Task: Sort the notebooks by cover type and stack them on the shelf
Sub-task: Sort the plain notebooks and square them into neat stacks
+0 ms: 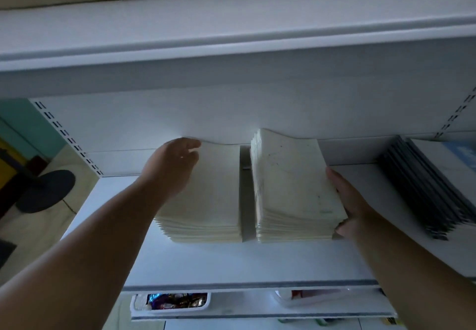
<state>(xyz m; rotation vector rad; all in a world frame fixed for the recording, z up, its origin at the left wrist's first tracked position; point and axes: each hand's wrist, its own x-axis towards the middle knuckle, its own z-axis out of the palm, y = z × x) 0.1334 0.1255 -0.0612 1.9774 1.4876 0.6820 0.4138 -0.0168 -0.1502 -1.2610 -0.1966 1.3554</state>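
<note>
White shelf | left hand flat on left stack | right hand grips right stack

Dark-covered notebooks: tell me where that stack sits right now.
In the head view, the stack of dark-covered notebooks lies on the white shelf at far right, beyond the right hand and the right cream notebook stack.

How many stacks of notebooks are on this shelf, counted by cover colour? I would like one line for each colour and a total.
Cream-covered stacks: 2, the left cream stack and the right cream stack
Dark-covered stacks: 1, the dark stack
Total: 3 stacks
</note>
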